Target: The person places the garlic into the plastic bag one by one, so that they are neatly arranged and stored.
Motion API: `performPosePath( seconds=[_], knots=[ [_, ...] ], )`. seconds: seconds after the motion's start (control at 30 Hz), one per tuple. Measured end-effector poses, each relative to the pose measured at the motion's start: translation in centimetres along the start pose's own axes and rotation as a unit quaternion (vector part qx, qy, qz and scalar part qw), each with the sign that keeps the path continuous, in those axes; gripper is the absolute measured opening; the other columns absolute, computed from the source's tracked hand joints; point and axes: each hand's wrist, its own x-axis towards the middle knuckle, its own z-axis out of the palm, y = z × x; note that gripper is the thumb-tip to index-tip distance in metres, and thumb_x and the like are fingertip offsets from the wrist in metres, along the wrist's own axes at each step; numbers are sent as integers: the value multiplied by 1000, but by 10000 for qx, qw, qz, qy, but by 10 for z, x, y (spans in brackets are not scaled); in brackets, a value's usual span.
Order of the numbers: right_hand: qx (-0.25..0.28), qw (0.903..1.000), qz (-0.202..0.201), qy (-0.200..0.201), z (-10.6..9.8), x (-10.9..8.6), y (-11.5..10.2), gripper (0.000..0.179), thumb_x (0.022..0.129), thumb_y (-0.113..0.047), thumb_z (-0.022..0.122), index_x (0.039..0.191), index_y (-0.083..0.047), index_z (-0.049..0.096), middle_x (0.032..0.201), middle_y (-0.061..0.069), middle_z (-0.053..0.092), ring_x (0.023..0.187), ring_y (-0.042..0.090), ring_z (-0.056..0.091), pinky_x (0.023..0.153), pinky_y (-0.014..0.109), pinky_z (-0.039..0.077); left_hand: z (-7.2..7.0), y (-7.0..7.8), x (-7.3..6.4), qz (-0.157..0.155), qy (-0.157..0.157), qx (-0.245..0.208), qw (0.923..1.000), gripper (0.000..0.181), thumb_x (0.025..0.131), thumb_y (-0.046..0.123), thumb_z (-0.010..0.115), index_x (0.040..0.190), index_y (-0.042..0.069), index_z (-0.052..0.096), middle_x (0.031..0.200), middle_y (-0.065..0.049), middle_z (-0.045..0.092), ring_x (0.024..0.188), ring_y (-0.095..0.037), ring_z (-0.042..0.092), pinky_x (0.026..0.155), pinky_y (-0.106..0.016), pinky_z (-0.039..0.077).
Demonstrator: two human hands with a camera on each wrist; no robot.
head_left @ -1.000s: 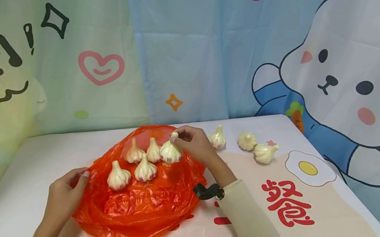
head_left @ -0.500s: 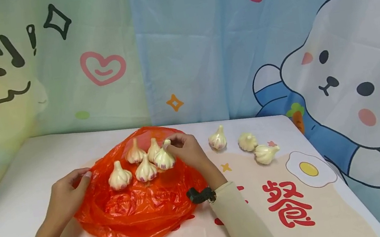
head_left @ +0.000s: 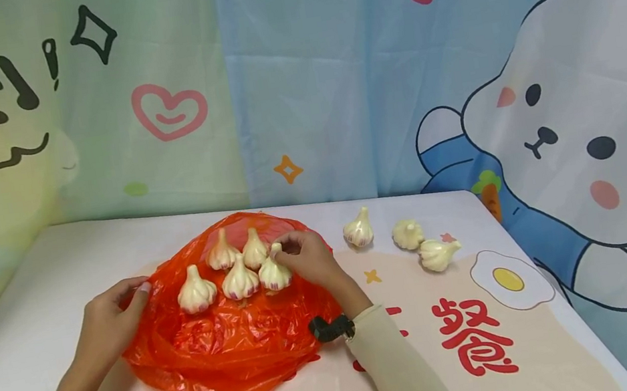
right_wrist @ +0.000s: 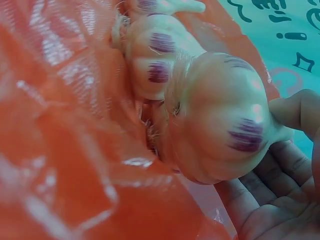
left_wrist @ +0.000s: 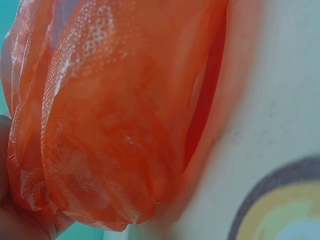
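An orange-red plastic bag (head_left: 223,364) lies spread on the table, with several white garlic bulbs (head_left: 196,290) standing in it. My left hand (head_left: 110,324) pinches the bag's left edge between thumb and fingers; the left wrist view shows the thin film (left_wrist: 115,125) bunched beside that hand. By its stem, my right hand (head_left: 311,260) pinches one garlic bulb (head_left: 274,274) at the right end of the group. In the right wrist view this bulb (right_wrist: 225,120), with purple streaks, sits close against another bulb (right_wrist: 157,55), thumb and fingers at its stem.
To the right of the bag, one garlic bulb (head_left: 358,229) stands upright, and two more bulbs (head_left: 436,254) lie close together on the table. A printed mat (head_left: 531,352) covers the table's front part. A patterned cloth (head_left: 296,76) hangs behind the table.
My right hand has moved left and down with its garlic bulb, bringing it from the bag's back right beside the other bulbs. The left hand keeps its hold on the bag's edge.
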Motion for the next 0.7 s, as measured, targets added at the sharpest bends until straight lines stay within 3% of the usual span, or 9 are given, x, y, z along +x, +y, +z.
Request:
performPosePath(
  seconds=[0.7],
  knots=[
    [-229,9997,0,-57,5,-3,13,17,88,-9,70,103,0,70,97,7,69,89,18,65,81,27,55,0,-3,1,31,13,39,10000,34,101,23,51,117,-4,64,108,-24,66,93,-36,63,78,-51,55]
  ],
)
